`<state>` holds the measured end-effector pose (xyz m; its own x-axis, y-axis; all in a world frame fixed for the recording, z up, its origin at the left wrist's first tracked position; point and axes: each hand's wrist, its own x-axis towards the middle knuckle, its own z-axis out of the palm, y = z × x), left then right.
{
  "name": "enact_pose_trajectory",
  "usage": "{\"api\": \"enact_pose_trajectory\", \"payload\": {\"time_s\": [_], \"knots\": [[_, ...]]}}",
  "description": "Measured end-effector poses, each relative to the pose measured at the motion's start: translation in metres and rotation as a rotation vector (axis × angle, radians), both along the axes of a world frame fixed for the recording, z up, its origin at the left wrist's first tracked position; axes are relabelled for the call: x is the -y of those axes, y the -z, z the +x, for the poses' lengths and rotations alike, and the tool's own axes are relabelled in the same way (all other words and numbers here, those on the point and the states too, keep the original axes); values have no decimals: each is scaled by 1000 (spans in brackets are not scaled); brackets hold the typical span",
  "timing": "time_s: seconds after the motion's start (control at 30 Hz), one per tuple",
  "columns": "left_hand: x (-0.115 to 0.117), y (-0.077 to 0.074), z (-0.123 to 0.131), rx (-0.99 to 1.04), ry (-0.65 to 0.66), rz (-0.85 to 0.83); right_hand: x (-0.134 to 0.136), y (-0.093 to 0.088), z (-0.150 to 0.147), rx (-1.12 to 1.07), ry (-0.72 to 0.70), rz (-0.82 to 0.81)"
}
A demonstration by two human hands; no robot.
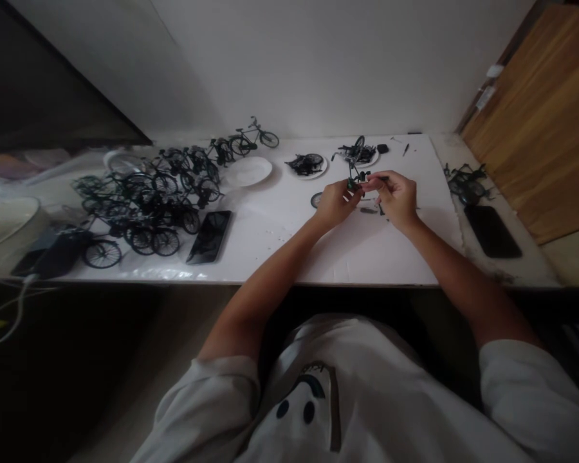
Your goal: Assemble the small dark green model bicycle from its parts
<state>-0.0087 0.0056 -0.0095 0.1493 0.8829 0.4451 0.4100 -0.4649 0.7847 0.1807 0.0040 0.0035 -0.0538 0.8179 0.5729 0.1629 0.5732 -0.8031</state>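
Left hand [336, 202]: held above the tabletop [280, 257], back of the hand turned upward, fingers curled inward and clamped on a small dark-green bike frame [354, 184]. Left forearm [282, 263]: extended forward and angled to the right from a rolled pale sleeve.

Right hand [398, 198]: brought in from the opposite side, fingers bent toward the left hand, fingertips set close together at the frame's right side. Whether anything is gripped by them cannot be told. Right forearm [448, 260]: extended forward and angled to the left.

Bike frame: located between the two hands, raised over the right half of the tabletop, partly covered by fingers.

Wheel [314, 201]: laid beside the left hand, by which it is partly hidden.

Parts plates, two: placed beyond the hands, one to the left [322, 170], one farther to the right [375, 158], both heaped with dark pieces.

Bikes [145, 199]: massed at the left.

Phone [210, 238]: laid just beside the bikes.
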Motion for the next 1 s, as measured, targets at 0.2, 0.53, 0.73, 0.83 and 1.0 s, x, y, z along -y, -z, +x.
{"api": "enact_pose_trajectory", "payload": {"time_s": [0.2,0.53,0.73,0.83,1.0], "knots": [[-1,4,1,-32,-23,23,-1,2,-1,16,3,-2],[1,1,1,-8,-12,8,0,0,-3,-13,-9,-42],[0,4,0,-52,-10,28,0,1,-2,-9,-8,-42],[-2,5,0,-38,8,20,0,0,0,43,3,8],[-1,4,0,27,12,-40,1,-5,2,146,91,86]]}}
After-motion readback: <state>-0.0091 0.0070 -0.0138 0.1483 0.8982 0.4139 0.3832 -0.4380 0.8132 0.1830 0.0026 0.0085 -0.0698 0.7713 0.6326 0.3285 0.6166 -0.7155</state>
